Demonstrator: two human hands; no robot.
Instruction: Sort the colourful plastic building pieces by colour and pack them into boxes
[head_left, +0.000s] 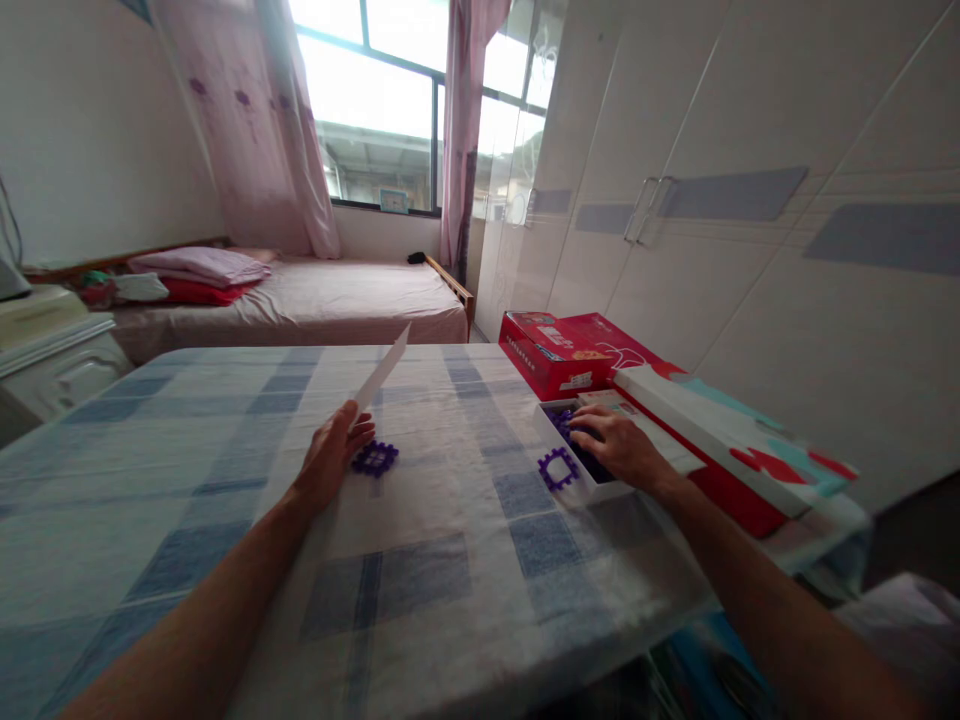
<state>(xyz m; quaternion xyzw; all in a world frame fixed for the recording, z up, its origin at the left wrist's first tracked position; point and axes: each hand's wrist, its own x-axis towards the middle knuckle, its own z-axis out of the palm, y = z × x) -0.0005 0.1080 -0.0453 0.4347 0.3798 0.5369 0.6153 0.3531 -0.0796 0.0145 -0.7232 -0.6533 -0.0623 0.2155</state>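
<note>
My left hand (335, 447) is closed on a thin white sheet (384, 370), held up on edge above the table. Just right of that hand, a purple toothed piece with a grid-like middle (376, 458) lies on the cloth. My right hand (611, 440) reaches into a white open box (609, 489), its fingers bent over purple pieces (561, 420) inside. Whether those fingers grip a piece cannot be made out. Against the box's near left side rests a purple square frame with toothed edges (558, 469).
A checked tablecloth (420, 570) covers the table. Behind the white box stand a red box (555, 355) and a long white, red and teal carton (720, 440). A bed (337, 295) is beyond the table, and a wardrobe (712, 130) lines the right.
</note>
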